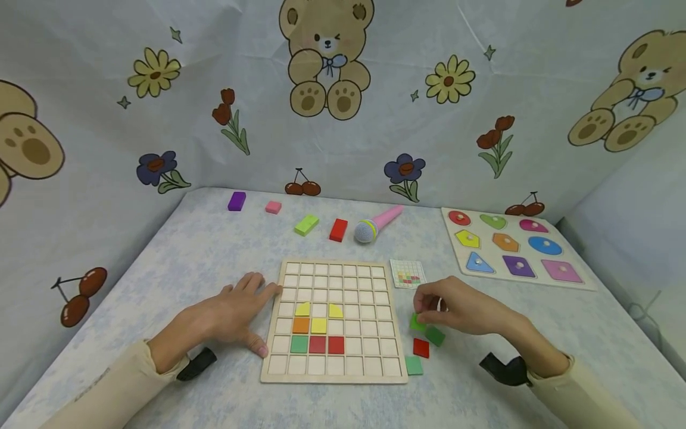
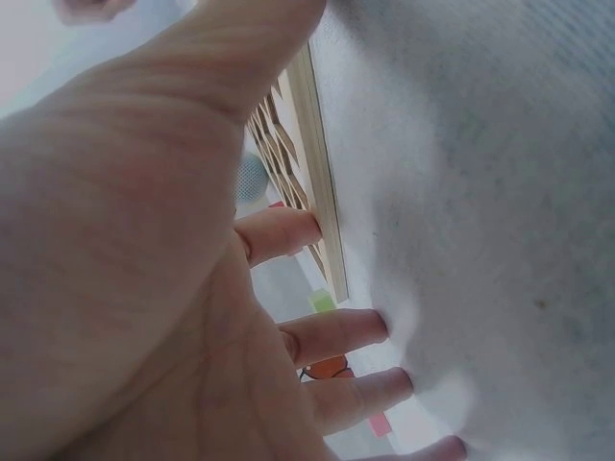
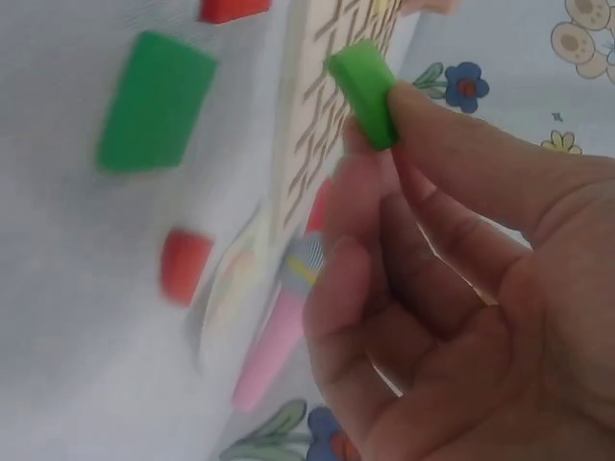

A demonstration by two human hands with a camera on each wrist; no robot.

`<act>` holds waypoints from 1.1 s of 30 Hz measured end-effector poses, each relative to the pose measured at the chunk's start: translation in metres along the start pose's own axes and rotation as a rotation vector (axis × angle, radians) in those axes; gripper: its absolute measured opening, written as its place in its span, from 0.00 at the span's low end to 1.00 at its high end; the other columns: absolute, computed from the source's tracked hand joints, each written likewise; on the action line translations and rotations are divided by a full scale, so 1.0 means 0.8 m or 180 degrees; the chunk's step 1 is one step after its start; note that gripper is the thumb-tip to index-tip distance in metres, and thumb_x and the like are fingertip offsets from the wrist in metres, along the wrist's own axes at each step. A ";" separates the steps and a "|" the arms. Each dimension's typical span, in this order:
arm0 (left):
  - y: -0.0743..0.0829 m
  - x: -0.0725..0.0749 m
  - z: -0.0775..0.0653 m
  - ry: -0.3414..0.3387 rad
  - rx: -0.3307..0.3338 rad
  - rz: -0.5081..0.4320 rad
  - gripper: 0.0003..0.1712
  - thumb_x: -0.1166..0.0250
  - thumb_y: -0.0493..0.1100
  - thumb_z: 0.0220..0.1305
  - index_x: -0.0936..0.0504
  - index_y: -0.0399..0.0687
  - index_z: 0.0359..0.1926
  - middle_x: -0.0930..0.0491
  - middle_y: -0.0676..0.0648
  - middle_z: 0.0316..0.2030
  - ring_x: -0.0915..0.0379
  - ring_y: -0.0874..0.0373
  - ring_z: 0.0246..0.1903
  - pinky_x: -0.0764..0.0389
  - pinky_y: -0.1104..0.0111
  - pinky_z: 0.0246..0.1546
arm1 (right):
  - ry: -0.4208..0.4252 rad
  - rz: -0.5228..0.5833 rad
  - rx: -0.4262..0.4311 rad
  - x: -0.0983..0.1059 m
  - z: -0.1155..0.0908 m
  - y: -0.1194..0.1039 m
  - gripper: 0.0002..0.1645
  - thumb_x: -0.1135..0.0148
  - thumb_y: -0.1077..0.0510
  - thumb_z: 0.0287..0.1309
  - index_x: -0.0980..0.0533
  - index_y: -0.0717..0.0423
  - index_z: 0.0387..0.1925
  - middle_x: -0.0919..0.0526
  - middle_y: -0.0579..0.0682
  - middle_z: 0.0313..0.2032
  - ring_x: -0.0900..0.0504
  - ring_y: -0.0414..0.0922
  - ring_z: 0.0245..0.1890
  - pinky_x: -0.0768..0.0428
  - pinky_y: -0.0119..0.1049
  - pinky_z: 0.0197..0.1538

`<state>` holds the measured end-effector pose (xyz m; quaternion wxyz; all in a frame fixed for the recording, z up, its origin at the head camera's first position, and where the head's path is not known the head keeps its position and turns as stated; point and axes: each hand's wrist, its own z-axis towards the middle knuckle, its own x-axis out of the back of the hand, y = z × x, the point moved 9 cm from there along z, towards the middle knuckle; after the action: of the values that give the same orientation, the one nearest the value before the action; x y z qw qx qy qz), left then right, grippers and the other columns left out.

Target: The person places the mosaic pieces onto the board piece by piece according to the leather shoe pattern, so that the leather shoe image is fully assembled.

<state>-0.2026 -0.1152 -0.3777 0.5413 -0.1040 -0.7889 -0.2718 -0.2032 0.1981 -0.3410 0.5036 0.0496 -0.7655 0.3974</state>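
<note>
My left hand (image 1: pixel 233 313) lies with spread fingers along the left edge of a wooden grid board (image 1: pixel 358 369); thumb and index finger are right at its rim. Seated in the grid are two yellow curved-corner pieces (image 1: pixel 336 311), a yellow square (image 1: pixel 318 325), an orange square (image 1: pixel 301 325), a green square (image 1: pixel 299 344) and two red squares (image 1: pixel 317 344). To the right of the board, my right hand (image 1: pixel 463 307) pinches a bright green block (image 3: pixel 365 93) between thumb and fingers. Close below it on the table is a darker green block (image 1: pixel 435 336).
A red block (image 1: pixel 421 348) and a green square (image 1: pixel 414 365) lie beside the board's right edge. A pattern card (image 1: pixel 408 274) sits near its upper right corner. Behind are a toy microphone (image 1: pixel 377 224), several loose blocks (image 1: pixel 306 224) and a shape puzzle (image 1: pixel 514 275).
</note>
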 end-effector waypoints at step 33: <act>0.000 0.000 -0.001 -0.0005 0.0011 -0.0062 0.66 0.23 0.70 0.36 0.40 0.46 0.73 0.40 0.39 0.57 0.46 0.42 0.63 0.39 0.34 0.60 | 0.0098 -0.0908 0.0237 -0.082 0.063 -0.110 0.04 0.29 0.58 0.58 0.14 0.47 0.37 0.19 0.38 0.34 0.26 0.31 0.31 0.24 0.27 0.34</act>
<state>-0.2024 -0.1158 -0.3773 0.5382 -0.0955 -0.7907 -0.2756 -0.1657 0.0837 -0.3539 0.5644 0.1705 -0.7276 0.3507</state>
